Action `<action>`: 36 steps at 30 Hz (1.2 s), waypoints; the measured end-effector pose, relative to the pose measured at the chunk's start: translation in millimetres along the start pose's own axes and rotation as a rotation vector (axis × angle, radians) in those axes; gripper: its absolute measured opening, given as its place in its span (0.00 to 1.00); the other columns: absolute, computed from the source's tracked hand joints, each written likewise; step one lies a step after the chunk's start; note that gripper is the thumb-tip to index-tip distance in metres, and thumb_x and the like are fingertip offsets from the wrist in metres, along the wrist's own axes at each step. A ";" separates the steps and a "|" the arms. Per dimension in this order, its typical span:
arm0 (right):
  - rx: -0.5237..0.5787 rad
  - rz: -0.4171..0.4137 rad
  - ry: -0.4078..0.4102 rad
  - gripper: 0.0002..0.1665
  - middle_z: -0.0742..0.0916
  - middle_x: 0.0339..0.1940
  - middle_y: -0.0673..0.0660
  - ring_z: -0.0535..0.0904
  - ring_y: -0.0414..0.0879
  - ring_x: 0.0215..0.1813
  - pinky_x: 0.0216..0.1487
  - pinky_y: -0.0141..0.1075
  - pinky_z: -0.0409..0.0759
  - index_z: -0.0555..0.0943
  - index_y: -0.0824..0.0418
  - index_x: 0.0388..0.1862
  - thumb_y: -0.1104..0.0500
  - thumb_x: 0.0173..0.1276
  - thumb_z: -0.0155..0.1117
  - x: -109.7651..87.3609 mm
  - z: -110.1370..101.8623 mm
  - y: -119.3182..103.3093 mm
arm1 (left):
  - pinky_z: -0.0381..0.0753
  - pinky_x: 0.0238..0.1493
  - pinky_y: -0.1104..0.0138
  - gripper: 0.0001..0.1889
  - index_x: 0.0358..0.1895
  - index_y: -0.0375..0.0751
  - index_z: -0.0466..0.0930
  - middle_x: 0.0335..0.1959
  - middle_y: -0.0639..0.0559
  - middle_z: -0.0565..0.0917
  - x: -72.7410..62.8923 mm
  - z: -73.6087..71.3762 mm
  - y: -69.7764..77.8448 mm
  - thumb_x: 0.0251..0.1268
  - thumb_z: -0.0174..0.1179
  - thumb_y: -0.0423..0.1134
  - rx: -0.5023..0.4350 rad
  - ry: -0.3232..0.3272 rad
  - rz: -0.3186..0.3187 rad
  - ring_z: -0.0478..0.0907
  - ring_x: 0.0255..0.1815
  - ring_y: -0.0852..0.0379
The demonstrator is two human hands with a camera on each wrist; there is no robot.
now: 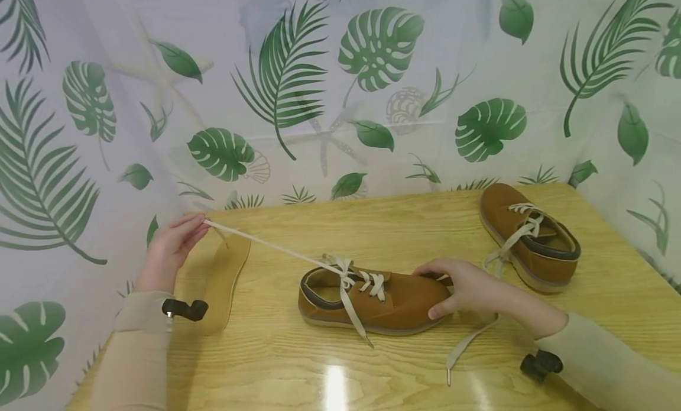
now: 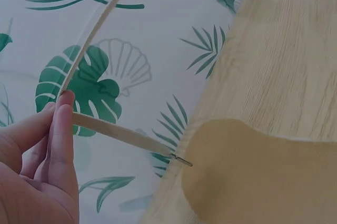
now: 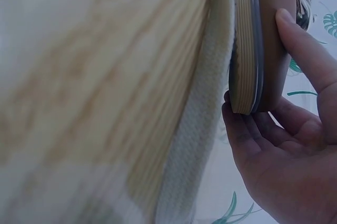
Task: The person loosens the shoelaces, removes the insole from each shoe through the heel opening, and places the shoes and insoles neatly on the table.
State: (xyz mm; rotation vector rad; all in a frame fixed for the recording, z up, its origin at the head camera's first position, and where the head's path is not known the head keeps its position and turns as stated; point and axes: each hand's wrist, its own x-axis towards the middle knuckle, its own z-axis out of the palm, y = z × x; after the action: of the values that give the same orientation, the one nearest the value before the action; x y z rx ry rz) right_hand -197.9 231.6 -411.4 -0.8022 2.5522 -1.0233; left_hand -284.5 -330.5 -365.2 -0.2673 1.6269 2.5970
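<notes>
A brown shoe (image 1: 407,293) with off-white laces lies sole down at the middle of the table, its toe pointing right. My left hand (image 1: 174,240) pinches one shoelace (image 1: 271,246) between thumb and fingers, and the lace runs taut down to the knot on the shoe. In the left wrist view, its metal-tipped end (image 2: 121,135) hangs out past the fingers. My right hand (image 1: 465,285) grips the shoe's toe, with the thumb on one side and fingers on the other. The right wrist view shows the fingertips at the sole's edge (image 3: 245,76).
A second brown shoe (image 1: 502,213) with laces stands at the right back, one long lace (image 1: 463,346) trailing toward the front under my right arm. A tan insole (image 1: 226,281) lies by my left forearm. Leaf-printed cloth (image 1: 314,180) rises behind the wooden table (image 1: 266,363).
</notes>
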 end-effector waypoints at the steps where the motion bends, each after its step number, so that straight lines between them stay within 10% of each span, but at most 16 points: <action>1: -0.002 -0.001 0.001 0.44 0.86 0.64 0.61 0.83 0.59 0.64 0.61 0.40 0.85 0.79 0.64 0.70 0.52 0.57 0.87 0.0 0.2 0.6 | 0.90 0.40 0.73 0.22 0.29 0.40 0.92 0.30 0.51 0.92 -1.1 -3.9 1.4 0.79 0.52 0.21 -0.014 0.008 0.000 0.92 0.31 0.60; 18: -0.014 -0.022 -0.019 0.43 0.86 0.66 0.62 0.83 0.59 0.64 0.62 0.40 0.84 0.79 0.64 0.70 0.52 0.59 0.86 -2.1 -3.3 5.4 | 0.89 0.47 0.73 0.18 0.35 0.34 0.92 0.34 0.48 0.92 -32.5 -56.9 17.5 0.80 0.52 0.21 -0.093 0.036 0.083 0.91 0.37 0.61; 25: -0.005 -0.022 -0.026 0.43 0.86 0.66 0.62 0.83 0.59 0.64 0.62 0.38 0.85 0.79 0.64 0.70 0.53 0.59 0.86 -1.6 -3.7 5.4 | 0.90 0.44 0.72 0.20 0.32 0.33 0.92 0.31 0.47 0.92 -24.3 -55.7 17.1 0.79 0.52 0.21 -0.139 0.080 0.041 0.92 0.33 0.59; 36: -0.006 -0.039 -0.031 0.44 0.86 0.65 0.63 0.83 0.59 0.64 0.63 0.39 0.85 0.79 0.66 0.70 0.53 0.58 0.86 -0.6 -4.6 6.1 | 0.89 0.53 0.70 0.19 0.42 0.34 0.91 0.39 0.46 0.92 -17.6 -32.5 13.2 0.81 0.48 0.20 -0.197 -0.056 0.097 0.91 0.43 0.57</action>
State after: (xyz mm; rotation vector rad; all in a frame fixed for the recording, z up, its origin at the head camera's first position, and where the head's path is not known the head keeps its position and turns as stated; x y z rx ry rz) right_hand -201.8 238.1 -412.4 -0.8666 2.5243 -1.0071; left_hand -265.5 -364.8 -364.2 -0.1279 1.4022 2.8129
